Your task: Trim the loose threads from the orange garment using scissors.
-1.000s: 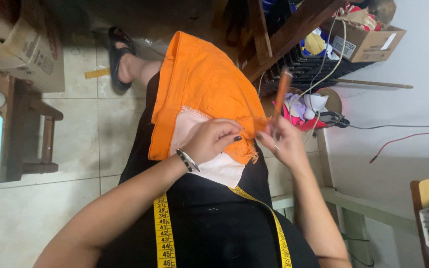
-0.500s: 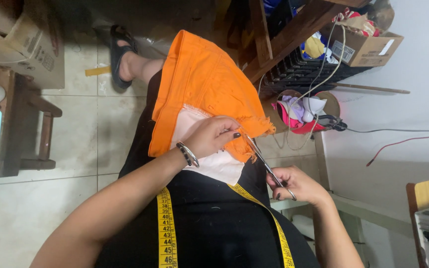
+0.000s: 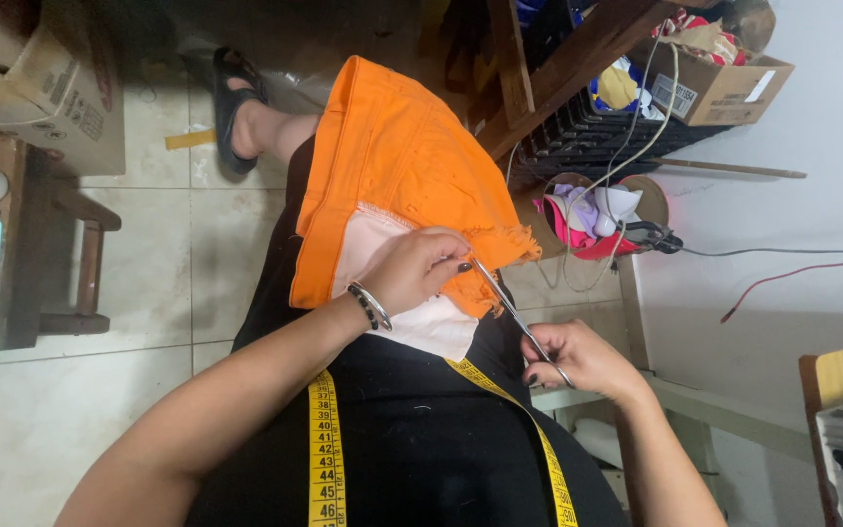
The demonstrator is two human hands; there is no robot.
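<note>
Head: basket [image 3: 578,210] (clothes inside)

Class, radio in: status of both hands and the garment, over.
Left hand pinning orange garment on lap. Right hand gripping scissors, tips at frayed edge. Nothing obstructing.

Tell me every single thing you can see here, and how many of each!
orange garment: one, orange with pale lining, on the lap
scissors: one, silver, at the frayed orange edge
tape measure: one, yellow, draped over the chest
bracelet: one, dark and silver, left wrist
cardboard boxes: two, brown, upper right and upper left
wooden stool: one, brown, left on the tiled floor
sandal: one, black, on the foot
left hand: one, pinching the orange fabric
right hand: one, holding the scissors
</note>
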